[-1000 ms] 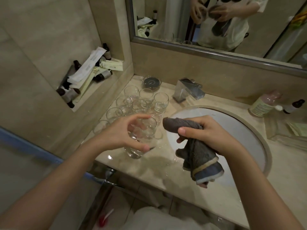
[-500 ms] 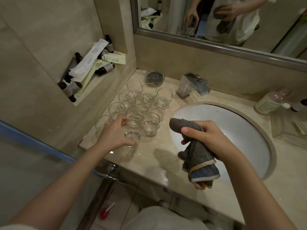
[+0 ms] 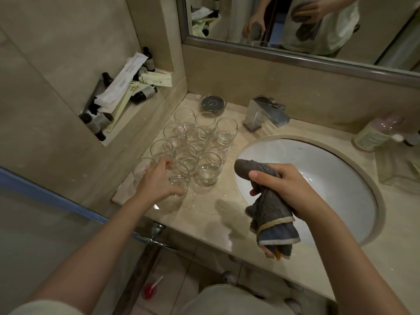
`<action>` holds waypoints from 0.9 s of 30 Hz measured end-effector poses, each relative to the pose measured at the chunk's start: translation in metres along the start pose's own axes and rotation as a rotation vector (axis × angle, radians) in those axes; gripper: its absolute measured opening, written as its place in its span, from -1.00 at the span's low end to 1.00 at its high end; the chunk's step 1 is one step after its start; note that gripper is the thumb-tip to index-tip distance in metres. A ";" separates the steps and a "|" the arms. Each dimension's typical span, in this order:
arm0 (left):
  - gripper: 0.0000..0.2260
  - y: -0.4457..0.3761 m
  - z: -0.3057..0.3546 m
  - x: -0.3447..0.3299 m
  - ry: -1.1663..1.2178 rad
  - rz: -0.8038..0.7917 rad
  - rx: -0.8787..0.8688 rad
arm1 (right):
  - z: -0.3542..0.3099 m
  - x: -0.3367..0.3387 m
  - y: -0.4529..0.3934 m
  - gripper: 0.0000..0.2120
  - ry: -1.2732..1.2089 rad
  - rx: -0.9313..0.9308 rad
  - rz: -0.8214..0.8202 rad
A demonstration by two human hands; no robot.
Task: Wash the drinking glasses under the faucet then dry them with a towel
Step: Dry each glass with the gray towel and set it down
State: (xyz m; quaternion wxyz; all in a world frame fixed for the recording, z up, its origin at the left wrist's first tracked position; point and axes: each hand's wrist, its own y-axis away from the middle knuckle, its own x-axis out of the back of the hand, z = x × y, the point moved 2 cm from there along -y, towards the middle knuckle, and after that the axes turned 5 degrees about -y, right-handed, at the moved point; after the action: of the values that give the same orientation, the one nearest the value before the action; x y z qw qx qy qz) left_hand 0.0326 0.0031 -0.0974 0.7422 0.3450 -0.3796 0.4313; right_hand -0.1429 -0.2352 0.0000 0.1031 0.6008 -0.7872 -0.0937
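While our right hand (image 3: pixel 288 189) grips the bunched grey towel (image 3: pixel 270 208) over the sink's (image 3: pixel 341 169) near rim, our left hand (image 3: pixel 156 180) curls round the nearest upright glass (image 3: pixel 179 178) at the cluster's front edge (standing on the counter (image 3: pixel 204 205)), well left of the towel.

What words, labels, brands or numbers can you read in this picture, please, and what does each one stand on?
None can be read.
White sachet in the wall niche: dark print, too blurred.
Pale cartons beside it: faint marks, unreadable.
Dark little bottles in the niche: grey labels, text too small.
Pink-topped bottle right of the sink: greenish label, blurred.
Dark disc in the glass dish: a thin ring mark, no letters.
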 end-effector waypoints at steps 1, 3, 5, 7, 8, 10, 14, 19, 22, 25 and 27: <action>-0.21 -0.001 -0.001 0.000 0.007 -0.001 0.005 | 0.001 -0.001 0.000 -0.77 -0.003 -0.002 0.000; -0.22 -0.004 -0.004 0.000 0.028 0.009 0.019 | 0.002 -0.003 0.001 -0.80 -0.008 -0.005 -0.005; -0.23 -0.006 -0.007 -0.001 0.042 0.015 0.021 | 0.003 -0.005 0.000 -0.79 -0.010 -0.007 -0.011; -0.23 -0.007 -0.008 -0.001 0.046 0.020 0.013 | 0.005 -0.007 -0.001 -0.74 -0.010 -0.009 -0.016; -0.23 -0.008 -0.009 -0.001 0.052 0.023 0.010 | 0.005 -0.008 -0.001 -0.73 -0.010 -0.008 -0.017; -0.23 -0.008 -0.009 -0.002 0.066 0.031 0.005 | 0.006 -0.010 -0.002 -0.74 -0.012 -0.008 -0.019; -0.23 -0.008 -0.010 -0.003 0.088 0.020 -0.013 | 0.009 -0.015 -0.004 -0.76 -0.011 -0.020 -0.022; -0.23 -0.009 -0.010 -0.006 0.053 0.005 -0.049 | 0.013 -0.019 -0.006 -0.81 -0.012 -0.041 -0.027; -0.24 -0.009 -0.012 -0.008 0.022 -0.002 -0.076 | 0.014 -0.020 -0.007 -0.83 -0.030 -0.042 -0.030; -0.24 -0.009 -0.014 -0.009 0.001 0.002 -0.085 | 0.017 -0.020 -0.008 -0.83 -0.030 -0.043 -0.030; -0.24 -0.010 -0.014 -0.009 -0.006 0.011 -0.092 | 0.018 -0.020 -0.009 -0.82 -0.022 -0.039 -0.037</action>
State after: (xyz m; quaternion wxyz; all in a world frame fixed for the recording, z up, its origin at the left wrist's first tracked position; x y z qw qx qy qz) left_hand 0.0418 0.0075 -0.1136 0.7537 0.3096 -0.4032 0.4164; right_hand -0.1346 -0.2176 -0.0208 0.1043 0.6121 -0.7750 -0.1178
